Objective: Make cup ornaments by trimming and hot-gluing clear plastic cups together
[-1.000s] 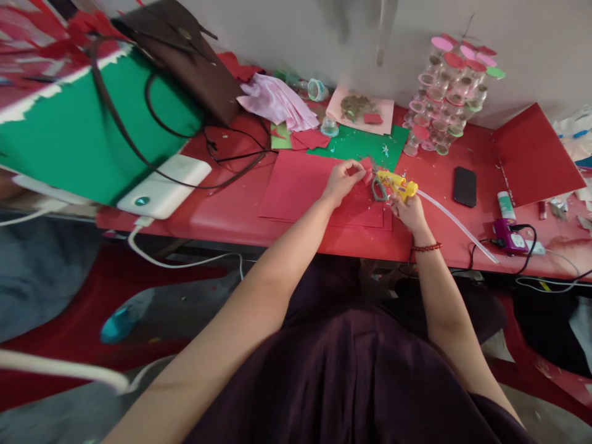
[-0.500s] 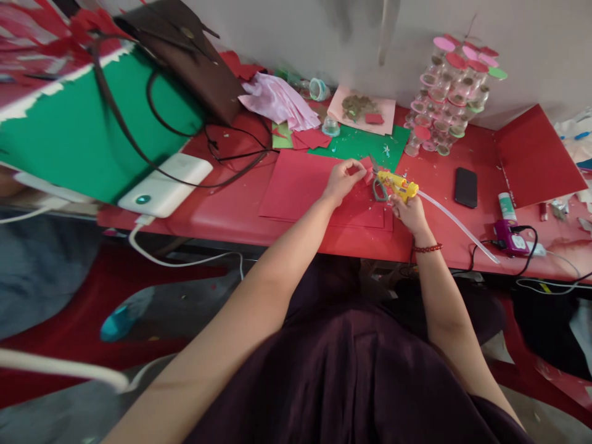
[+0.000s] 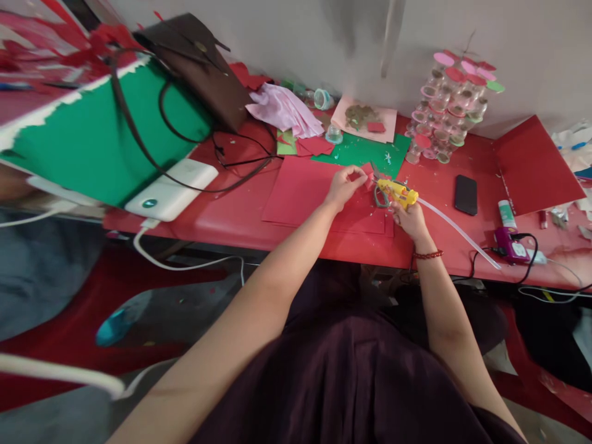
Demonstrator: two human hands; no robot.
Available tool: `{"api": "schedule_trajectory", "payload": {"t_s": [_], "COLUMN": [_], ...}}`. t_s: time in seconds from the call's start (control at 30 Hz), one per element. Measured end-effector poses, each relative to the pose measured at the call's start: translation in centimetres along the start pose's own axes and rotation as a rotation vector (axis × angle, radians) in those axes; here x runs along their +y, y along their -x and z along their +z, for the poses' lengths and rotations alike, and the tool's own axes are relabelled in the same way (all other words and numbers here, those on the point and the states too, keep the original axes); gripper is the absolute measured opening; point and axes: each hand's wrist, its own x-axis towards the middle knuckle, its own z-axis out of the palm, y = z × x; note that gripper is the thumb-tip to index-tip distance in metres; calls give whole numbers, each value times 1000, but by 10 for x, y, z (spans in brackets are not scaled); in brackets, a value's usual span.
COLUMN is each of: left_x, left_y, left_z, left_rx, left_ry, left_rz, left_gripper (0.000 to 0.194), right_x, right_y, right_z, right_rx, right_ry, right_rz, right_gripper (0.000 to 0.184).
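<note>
one left hand (image 3: 343,189) pinches a red paper scrap (image 3: 369,177) over red sheets (image 3: 300,191); the right hand (image 3: 409,217) grips a yellow glue gun (image 3: 398,192) just right of it. neither has noticeably shifted, so work seems mid-step.

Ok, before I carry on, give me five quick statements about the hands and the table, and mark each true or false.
1. The right hand holds the yellow glue gun. True.
2. The bracelet is on the left wrist. False: the beaded bracelet is on the right.
3. A clear glue stick extends from the back of the glue gun. True.
4. The phone lies to the left of the glue gun. False: the black phone lies to its right.
5. The left hand pinches a small piece of red paper. True.
</note>
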Motion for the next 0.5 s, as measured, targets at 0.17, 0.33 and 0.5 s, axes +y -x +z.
{"api": "schedule_trajectory", "payload": {"t_s": [0.17,0.33,0.5], "left_x": [5,6,2], "left_y": [1,2,1], "left_z": [0,0,0], "left_rx": [12,36,18], "left_ry": [33,85,101], "left_rz": [-50,-63,-68], "left_gripper": [10,9,10], "right_x": [3,4,10], "right_y": [-1,0,-1], "right_z": [-1,-3,-2], "right_rx": [-4,-36,-34], "right_ry": [26,41,-23], "right_rz": [-28,-31,-11], "right_gripper": [34,39,42]}}
